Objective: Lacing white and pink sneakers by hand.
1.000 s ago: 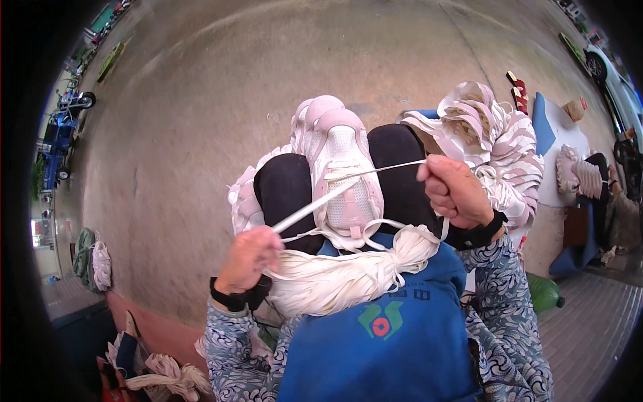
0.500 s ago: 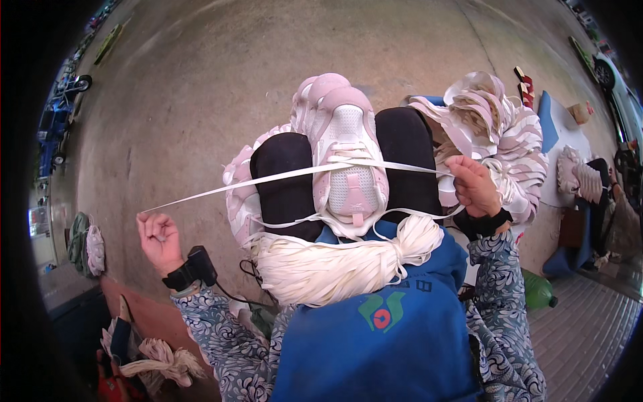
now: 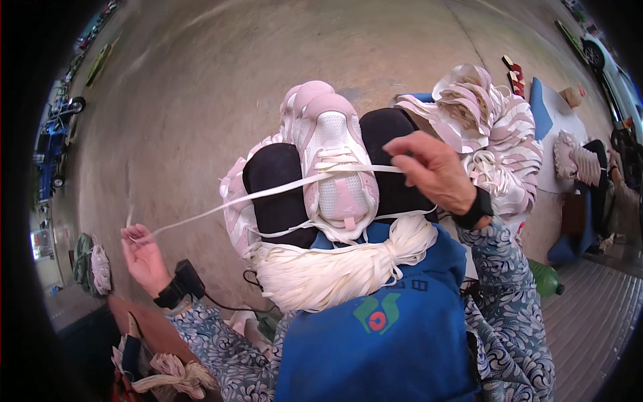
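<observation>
Lace, white and flat, is drawn taut from the pink and white shoe out to the left hand, whose fingers are closed around its end, well away from the shoe. The shoe is propped toe-up between two black-clad knees. The right hand is held at the shoe's right side, its fingers pinched together on the lace where it crosses the tongue. A thick bundle of white laces is laid across the blue apron just below the shoe. Stacked pink and white shoe uppers are piled just beyond the right hand.
</observation>
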The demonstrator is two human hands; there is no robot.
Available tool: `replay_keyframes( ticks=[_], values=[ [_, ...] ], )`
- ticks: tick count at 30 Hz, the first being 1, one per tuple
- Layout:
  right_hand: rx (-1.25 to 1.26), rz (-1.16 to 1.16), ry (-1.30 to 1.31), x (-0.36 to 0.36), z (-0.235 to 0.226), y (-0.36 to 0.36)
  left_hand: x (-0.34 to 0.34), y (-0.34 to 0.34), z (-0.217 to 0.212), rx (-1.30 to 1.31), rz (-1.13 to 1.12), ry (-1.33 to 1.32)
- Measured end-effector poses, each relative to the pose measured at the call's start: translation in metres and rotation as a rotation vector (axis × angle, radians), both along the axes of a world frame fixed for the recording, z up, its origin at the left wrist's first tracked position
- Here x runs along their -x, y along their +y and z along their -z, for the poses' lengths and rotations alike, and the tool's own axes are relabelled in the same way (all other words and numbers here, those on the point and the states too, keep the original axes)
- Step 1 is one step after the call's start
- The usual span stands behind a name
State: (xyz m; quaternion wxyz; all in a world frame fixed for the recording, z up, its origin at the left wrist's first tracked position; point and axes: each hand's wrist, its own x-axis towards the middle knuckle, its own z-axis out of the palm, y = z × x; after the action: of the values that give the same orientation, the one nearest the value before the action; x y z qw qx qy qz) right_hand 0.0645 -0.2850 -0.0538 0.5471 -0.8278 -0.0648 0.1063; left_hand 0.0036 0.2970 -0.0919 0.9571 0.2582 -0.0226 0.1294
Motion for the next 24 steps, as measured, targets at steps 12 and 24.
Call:
replay_keyframes(
  ticks=[12,24],
  values=[
    [0.204,-0.31,-0.193,0.005,-0.002,0.024,-0.039,-0.264,-0.025,-1.131,0.453,0.335],
    [0.229,-0.294,0.018,0.009,-0.012,-0.014,-0.061,-0.288,-0.01,-1.69,0.427,0.119]
  ],
)
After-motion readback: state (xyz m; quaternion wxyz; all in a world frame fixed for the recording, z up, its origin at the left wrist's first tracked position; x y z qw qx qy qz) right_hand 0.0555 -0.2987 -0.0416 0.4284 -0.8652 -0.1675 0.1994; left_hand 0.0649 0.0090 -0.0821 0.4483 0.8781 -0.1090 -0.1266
